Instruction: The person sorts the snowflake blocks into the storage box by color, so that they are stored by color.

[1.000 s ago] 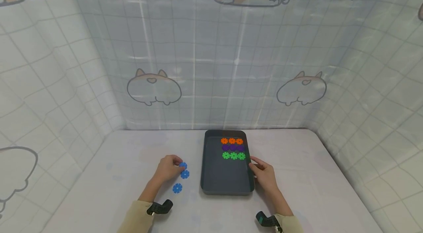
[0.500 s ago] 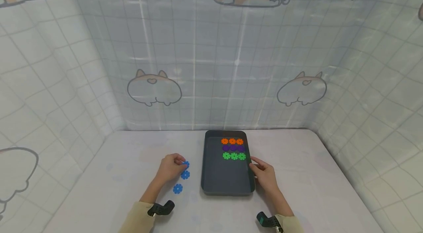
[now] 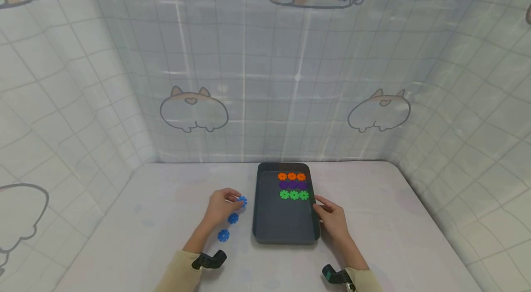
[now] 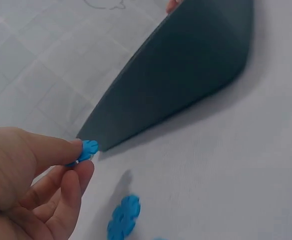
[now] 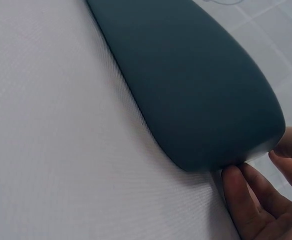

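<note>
My left hand (image 3: 221,207) pinches a blue flower-shaped plastic disc (image 3: 243,201) between thumb and fingers, off the tray's left side. In the left wrist view this blue disc (image 4: 89,149) is lifted above the table. Two more blue discs, a nearer one (image 3: 223,236) and a farther one (image 3: 233,218), lie below that hand. The dark rectangular tray (image 3: 286,225) holds rows of orange discs (image 3: 292,176), purple discs (image 3: 292,185) and green discs (image 3: 294,195), towards its far right. My right hand (image 3: 335,223) holds the tray's right edge; the right wrist view shows fingers against its outer wall.
A white cloth covers the table (image 3: 381,218). Behind it and at both sides hang pale gridded curtains (image 3: 282,80) with cartoon dogs. Each wrist wears a black strap, the left strap (image 3: 209,260) near the loose blue discs.
My left hand, pinching the blue disc, has moved right and slightly away, closer to the tray. The other two blue discs stay put. My right hand and the tray hold their place.
</note>
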`<action>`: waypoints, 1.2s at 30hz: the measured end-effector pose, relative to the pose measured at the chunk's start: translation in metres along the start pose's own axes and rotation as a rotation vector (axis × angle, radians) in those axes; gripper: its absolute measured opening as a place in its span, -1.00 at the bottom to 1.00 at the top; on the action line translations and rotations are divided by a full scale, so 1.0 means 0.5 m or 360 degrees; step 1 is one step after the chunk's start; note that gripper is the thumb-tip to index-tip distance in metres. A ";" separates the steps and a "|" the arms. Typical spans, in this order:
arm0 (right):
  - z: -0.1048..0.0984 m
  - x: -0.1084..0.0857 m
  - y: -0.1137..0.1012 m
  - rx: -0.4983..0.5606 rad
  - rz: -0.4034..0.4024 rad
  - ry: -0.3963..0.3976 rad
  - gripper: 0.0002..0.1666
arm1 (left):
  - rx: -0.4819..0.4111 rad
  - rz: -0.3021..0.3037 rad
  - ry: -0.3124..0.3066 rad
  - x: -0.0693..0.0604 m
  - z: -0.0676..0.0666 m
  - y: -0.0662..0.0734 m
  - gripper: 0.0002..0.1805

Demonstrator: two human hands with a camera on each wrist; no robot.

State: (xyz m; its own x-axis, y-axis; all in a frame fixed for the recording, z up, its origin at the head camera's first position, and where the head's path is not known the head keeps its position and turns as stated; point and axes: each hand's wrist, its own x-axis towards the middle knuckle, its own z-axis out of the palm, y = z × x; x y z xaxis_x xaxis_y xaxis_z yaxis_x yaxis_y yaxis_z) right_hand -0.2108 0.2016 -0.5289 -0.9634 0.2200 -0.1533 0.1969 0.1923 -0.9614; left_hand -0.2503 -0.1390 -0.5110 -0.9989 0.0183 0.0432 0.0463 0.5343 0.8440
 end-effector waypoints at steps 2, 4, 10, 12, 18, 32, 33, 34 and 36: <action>0.000 -0.001 0.001 -0.0001 -0.0005 0.0000 -0.54 | -0.0037 0.0022 0.0003 0.000 0.005 0.007 -0.79; 0.000 -0.001 0.001 -0.0002 -0.0006 0.0001 -0.54 | -0.0090 0.0026 -0.0003 -0.001 0.009 0.014 -0.80; 0.001 0.000 0.001 0.0000 0.0007 0.0007 -0.54 | -0.0218 0.0036 -0.0028 -0.003 0.021 0.032 -0.81; 0.001 0.001 0.001 -0.0001 0.0009 0.0011 -0.54 | -0.0248 0.0034 -0.0041 -0.004 0.025 0.039 -0.81; 0.001 0.001 0.002 -0.0013 -0.0005 0.0017 -0.54 | -0.0364 0.0052 -0.0103 -0.005 0.038 0.066 -0.81; -0.001 0.000 0.002 0.0004 -0.0007 0.0006 -0.54 | -0.0403 0.0088 -0.0231 0.007 0.095 0.132 -0.80; 0.000 0.000 0.002 0.0003 -0.0006 0.0006 -0.54 | -0.0407 0.0091 -0.0243 0.007 0.099 0.135 -0.79; 0.000 0.001 0.002 0.0003 -0.0004 0.0007 -0.54 | -0.0409 0.0087 -0.0253 0.008 0.102 0.139 -0.79; 0.000 0.001 0.002 0.0004 -0.0002 0.0007 -0.54 | -0.0418 0.0084 -0.0277 0.009 0.109 0.144 -0.78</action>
State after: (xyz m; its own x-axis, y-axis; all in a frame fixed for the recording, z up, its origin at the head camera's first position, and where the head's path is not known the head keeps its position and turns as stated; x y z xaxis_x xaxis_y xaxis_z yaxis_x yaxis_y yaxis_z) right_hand -0.2109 0.2020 -0.5300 -0.9629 0.2237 -0.1509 0.1950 0.1904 -0.9621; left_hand -0.2518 -0.0544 -0.4792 -0.9803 0.1967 0.0175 0.0758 0.2930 0.9531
